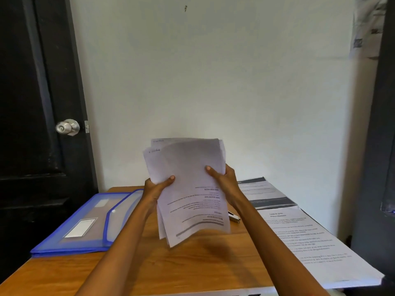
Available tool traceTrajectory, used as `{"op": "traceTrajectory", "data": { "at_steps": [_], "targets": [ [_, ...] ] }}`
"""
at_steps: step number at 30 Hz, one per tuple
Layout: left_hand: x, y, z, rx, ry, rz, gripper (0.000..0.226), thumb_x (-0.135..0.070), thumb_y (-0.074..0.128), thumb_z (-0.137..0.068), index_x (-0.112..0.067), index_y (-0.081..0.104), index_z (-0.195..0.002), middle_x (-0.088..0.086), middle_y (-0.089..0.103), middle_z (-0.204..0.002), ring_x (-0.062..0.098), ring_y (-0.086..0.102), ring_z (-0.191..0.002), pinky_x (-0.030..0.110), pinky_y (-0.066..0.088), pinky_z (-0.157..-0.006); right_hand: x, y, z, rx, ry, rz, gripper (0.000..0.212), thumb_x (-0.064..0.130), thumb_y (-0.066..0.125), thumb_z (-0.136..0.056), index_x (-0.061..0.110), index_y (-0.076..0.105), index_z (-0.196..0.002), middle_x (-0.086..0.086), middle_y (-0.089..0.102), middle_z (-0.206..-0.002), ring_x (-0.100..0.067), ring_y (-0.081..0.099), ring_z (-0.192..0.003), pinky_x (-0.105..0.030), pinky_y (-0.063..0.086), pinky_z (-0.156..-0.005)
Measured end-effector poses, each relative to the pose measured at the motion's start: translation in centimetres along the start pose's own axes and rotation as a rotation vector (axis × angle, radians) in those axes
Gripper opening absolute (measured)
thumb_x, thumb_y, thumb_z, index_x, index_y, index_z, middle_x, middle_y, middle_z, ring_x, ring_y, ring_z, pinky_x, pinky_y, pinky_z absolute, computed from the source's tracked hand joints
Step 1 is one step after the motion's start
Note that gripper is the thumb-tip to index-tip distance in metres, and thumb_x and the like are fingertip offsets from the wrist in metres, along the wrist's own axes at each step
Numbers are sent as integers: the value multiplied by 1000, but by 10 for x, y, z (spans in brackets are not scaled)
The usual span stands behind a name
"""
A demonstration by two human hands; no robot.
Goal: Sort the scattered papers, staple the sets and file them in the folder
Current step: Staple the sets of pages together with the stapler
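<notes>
A loose stack of white printed papers [188, 189] is held upright above the wooden table [192, 263], its sheets fanned unevenly and its print upside down. My left hand [157, 186] grips the stack's left edge with the thumb on the front. My right hand [222, 178] grips the right edge, thumb also on the front. A blue translucent folder [85, 223] lies flat on the table's left side. A stapler [234, 216] peeks out from behind the stack, mostly hidden.
More printed sheets [303, 238] lie along the table's right side, one set with dark bands [265, 193] at the back. A black door [32, 103] with a silver knob stands at left. A white wall is behind the table.
</notes>
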State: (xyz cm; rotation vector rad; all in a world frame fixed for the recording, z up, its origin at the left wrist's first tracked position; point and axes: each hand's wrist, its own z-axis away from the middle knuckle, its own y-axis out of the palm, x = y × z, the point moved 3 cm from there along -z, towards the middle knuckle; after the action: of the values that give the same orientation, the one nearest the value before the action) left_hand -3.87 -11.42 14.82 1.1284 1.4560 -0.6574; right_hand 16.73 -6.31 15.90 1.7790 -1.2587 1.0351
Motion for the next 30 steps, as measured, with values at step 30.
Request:
{"op": "traceTrajectory", "data": {
  "at_steps": [30],
  "targets": [
    [-10, 10, -9, 23, 85, -21, 33, -18, 71, -80, -10, 55, -108, 14, 63, -103, 30, 61, -92, 41, 52, -84, -22, 4, 8, -97, 63, 41, 28, 34, 68, -82, 24, 53, -102, -5, 64, -98, -22, 65, -86, -31, 58, -70]
  ]
}}
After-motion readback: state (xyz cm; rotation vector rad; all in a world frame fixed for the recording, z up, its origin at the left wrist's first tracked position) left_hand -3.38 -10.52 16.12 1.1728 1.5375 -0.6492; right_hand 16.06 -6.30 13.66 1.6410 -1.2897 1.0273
